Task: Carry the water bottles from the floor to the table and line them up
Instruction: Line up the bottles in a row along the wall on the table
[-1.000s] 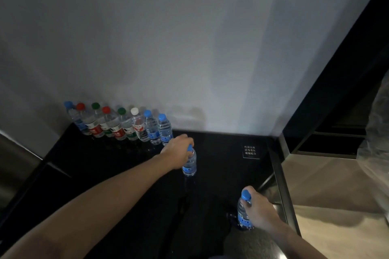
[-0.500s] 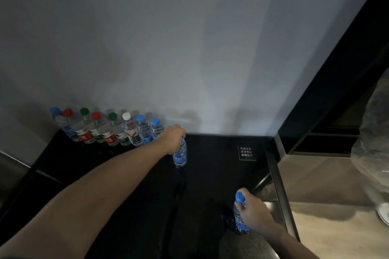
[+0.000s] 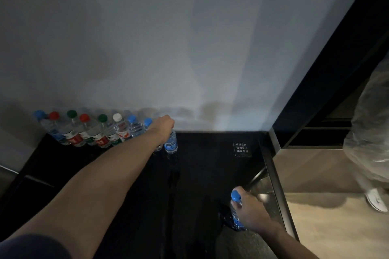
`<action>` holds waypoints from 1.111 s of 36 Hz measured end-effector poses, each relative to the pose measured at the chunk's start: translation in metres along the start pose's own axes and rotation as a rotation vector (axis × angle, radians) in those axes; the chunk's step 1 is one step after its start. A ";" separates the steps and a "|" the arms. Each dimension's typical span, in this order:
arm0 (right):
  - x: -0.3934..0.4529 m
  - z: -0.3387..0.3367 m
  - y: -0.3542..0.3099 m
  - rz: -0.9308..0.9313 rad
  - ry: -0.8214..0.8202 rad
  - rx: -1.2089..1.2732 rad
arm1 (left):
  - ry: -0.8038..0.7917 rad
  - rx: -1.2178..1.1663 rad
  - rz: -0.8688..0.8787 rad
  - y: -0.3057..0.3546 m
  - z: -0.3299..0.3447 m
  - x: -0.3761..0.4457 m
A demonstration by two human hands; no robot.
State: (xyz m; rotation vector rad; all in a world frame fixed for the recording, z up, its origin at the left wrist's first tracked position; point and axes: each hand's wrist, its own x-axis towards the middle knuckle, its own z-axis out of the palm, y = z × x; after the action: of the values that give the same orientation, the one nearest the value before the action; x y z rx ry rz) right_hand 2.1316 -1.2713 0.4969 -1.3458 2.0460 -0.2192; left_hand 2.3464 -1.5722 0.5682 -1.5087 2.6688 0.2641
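Left hand point(image 3: 164, 127) is stretched to the tabletop's point(image 3: 200, 174) far edge, fingers curled over the top of a bottle point(image 3: 171, 144) whose cap is hidden under the palm. It holds it upright just right of the row point(image 3: 94, 130), probably so it joins as the next in line against the wall point(image 3: 189, 48). That row runs along the far edge from the far left corner, caps blue, red, green, red, green, white, blue, blue; standing tight against the wall probably keeps the line straight. Right hand point(image 3: 250, 212) grips a second blue-capped bottle point(image 3: 235, 208) by its neck and shoulder, upright near the near right edge, seemingly parked there until its place in the line is free. Whether its base touches the tabletop is unclear.
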 end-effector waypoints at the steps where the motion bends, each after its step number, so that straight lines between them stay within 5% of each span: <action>1: 0.000 0.000 0.000 0.001 0.000 0.000 | -0.004 0.004 -0.002 -0.002 0.001 0.001; 40: 0.113 -0.043 -0.126 -0.063 0.049 -0.135 | 0.075 -0.340 -0.263 -0.022 0.001 0.010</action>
State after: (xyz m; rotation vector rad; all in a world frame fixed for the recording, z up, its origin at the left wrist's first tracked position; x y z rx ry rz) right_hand 2.1724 -1.4357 0.5404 -1.5020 2.0925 -0.1450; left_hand 2.3596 -1.5915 0.5633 -1.9775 2.5346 0.6839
